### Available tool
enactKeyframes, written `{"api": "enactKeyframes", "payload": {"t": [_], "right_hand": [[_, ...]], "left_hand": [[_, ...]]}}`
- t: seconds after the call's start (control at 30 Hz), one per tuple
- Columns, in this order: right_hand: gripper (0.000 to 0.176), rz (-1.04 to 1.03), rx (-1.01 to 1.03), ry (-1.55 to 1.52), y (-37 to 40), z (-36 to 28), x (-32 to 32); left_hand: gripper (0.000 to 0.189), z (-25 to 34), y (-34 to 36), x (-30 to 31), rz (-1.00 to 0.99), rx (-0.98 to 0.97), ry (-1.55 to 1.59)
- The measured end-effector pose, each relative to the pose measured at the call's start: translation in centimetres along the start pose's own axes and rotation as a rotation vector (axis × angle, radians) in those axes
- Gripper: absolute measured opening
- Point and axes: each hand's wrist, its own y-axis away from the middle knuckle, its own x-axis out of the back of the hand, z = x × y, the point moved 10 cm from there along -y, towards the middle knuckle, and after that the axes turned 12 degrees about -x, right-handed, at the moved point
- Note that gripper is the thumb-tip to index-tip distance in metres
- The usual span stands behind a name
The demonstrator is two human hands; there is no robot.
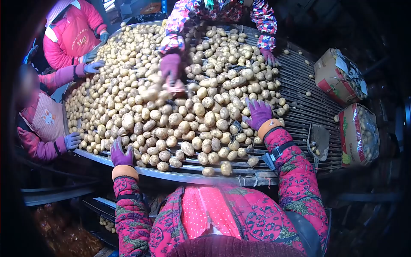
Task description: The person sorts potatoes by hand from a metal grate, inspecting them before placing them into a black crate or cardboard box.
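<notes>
A wide slatted sorting table [308, 107] carries a thick layer of pale potatoes [180, 111]. My left hand [120, 155], in a purple glove, rests at the near rim among the potatoes with its fingers spread and nothing in it. My right hand [258, 113], also purple-gloved, lies fingers apart on the potatoes at the pile's right edge, touching them without gripping one. My sleeves are red with a floral pattern.
A person in a patterned jacket across the table reaches in with a gloved hand [170, 68]. Two people in pink [70, 34] work at the left. Two bagged potato boxes [358, 135] stand at the right. A small scoop [319, 141] lies on the bare slats.
</notes>
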Motion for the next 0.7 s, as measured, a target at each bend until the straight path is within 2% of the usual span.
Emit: {"api": "enactKeyframes", "payload": {"t": [0.23,0.7], "right_hand": [[0.085,-0.069,0.046,0.002,1.1,0.2,0.1],[0.084,-0.044,0.035,0.03,1.1,0.1,-0.4]], "left_hand": [[0.071,0.0,0.0,-0.1,0.01,-0.011,0.016],[0.069,-0.1,0.1,-0.1,0.001,0.009,0.028]]}}
